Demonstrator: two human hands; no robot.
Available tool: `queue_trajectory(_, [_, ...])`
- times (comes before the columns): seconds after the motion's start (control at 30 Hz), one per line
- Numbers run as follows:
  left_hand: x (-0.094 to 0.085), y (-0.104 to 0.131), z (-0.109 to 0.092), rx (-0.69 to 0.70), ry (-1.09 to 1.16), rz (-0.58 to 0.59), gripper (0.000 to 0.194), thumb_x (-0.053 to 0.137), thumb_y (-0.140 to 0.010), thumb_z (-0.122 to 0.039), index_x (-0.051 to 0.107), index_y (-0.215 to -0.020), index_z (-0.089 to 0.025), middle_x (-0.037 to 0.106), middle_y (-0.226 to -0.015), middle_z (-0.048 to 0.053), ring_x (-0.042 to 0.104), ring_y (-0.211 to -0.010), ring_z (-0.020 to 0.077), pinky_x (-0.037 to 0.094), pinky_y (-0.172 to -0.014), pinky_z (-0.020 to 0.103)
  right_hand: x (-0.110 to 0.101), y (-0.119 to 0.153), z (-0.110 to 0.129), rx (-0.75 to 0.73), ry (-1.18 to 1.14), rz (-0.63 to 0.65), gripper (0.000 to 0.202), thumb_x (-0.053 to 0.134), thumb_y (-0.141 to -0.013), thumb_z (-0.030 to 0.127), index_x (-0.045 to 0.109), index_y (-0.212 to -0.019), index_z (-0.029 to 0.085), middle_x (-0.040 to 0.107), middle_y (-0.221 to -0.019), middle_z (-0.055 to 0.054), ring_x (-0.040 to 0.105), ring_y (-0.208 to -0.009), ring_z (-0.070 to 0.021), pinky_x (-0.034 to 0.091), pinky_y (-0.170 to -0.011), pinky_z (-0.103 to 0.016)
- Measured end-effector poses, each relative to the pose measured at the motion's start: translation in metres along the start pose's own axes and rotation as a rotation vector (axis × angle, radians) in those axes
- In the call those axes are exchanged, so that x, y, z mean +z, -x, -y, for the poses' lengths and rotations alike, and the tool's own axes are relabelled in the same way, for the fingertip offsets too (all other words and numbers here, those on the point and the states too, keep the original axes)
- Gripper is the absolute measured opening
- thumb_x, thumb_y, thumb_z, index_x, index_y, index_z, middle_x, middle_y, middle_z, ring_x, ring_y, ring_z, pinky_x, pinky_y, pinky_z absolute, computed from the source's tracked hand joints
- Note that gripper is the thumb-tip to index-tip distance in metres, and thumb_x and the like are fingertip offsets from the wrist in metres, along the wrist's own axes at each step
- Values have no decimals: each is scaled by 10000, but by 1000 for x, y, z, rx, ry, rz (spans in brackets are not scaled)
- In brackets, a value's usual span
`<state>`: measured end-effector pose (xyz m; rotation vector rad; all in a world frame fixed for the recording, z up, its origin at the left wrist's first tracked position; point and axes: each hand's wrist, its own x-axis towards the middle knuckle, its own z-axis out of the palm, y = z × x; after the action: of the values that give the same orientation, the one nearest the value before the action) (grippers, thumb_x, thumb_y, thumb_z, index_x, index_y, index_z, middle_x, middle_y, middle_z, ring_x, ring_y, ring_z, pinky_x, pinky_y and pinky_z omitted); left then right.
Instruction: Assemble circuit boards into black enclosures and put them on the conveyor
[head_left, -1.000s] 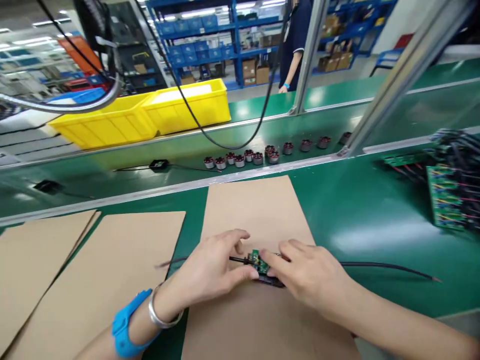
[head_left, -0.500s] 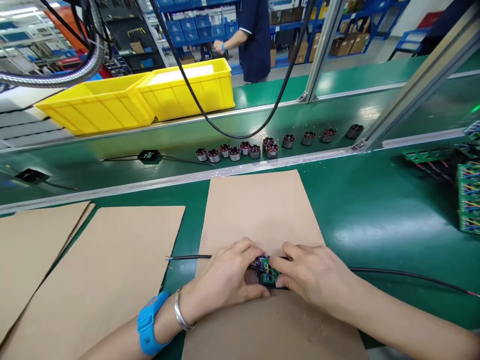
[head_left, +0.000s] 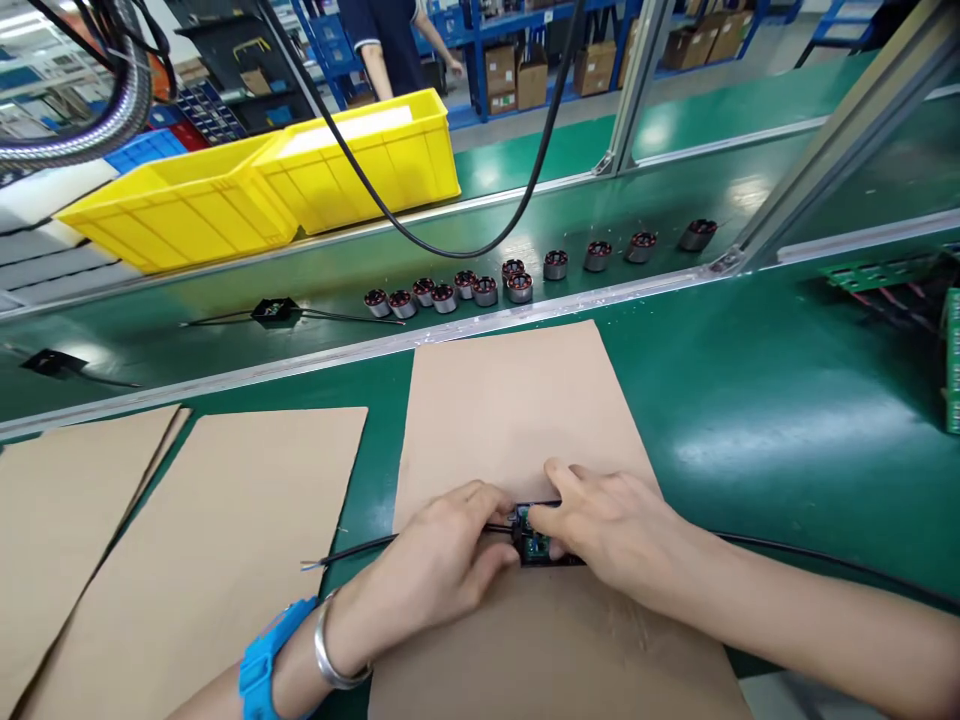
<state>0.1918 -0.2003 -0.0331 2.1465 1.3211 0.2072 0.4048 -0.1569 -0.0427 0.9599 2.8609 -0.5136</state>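
A small green circuit board [head_left: 535,545] in a black case lies on a sheet of brown cardboard [head_left: 517,400]. At its left end, my left hand [head_left: 446,555] is closed around a black cable [head_left: 360,548], whose stripped wire ends stick out to the left. My right hand [head_left: 619,525] covers the right part of the board, index finger on top and thumb at the near edge, gripping it. Another black cable [head_left: 810,555] runs from under the right hand towards the right. The fingers hide much of the case.
Beyond the metal rail stand several small round motor-like parts [head_left: 555,265] and a black box with cables [head_left: 276,312]. Yellow bins [head_left: 360,160] sit behind. More cardboard [head_left: 225,540] lies left, circuit boards [head_left: 952,360] right. A black cable loop [head_left: 450,250] hangs ahead. A person [head_left: 386,45] stands beyond.
My left hand has drawn back slightly left from the board, and the cable end has shifted left and down. My right hand has moved slightly left over the board. The view has shifted a little.
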Motion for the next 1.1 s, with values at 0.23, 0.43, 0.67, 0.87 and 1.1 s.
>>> queue_trajectory(0.23, [22, 7, -15, 51, -429, -101, 185, 410, -863, -42, 512, -890, -194, 539, -783, 28, 532, -647, 181, 474, -560, 300, 8, 2, -6, -37, -58, -90, 101, 569, -869, 150, 612, -881, 240, 448, -817, -7, 407, -590, -124, 130, -496, -284])
queue_trajectory(0.43, [32, 11, -15, 74, -617, -72, 267, 383, -777, 43, 474, -850, -196, 535, -761, 24, 533, -619, 188, 478, -529, 303, 16, 2, -10, -50, -90, -144, 99, 570, -859, 138, 597, -856, 233, 445, -811, -6, 402, -593, -131, 127, -502, -295])
queue_trajectory(0.67, [37, 8, -21, 116, -864, 58, 227, 418, -823, 2, 505, -954, -163, 566, -835, 69, 543, -657, 228, 476, -517, 329, 18, 3, -11, -58, -81, -217, 86, 596, -830, 135, 587, -800, 215, 502, -835, -37, 466, -813, -212, 324, -654, -313])
queue_trajectory(0.87, [39, 13, -9, 16, -666, -117, 215, 439, -842, 2, 503, -888, -197, 555, -814, 20, 532, -697, 184, 451, -586, 289, 3, -8, -6, -30, -209, -185, 194, 698, -783, 193, 584, -940, 194, 600, -925, -37, 529, -877, -206, 409, -767, -324])
queue_trajectory(1.1, [45, 11, -3, 97, -537, -238, 229, 435, -845, -4, 553, -784, -191, 534, -726, 33, 506, -663, 197, 433, -576, 327, 3, -37, 5, 41, -119, -62, 219, 732, -782, 286, 590, -883, 153, 656, -857, -70, 616, -811, -234, 428, -662, -318])
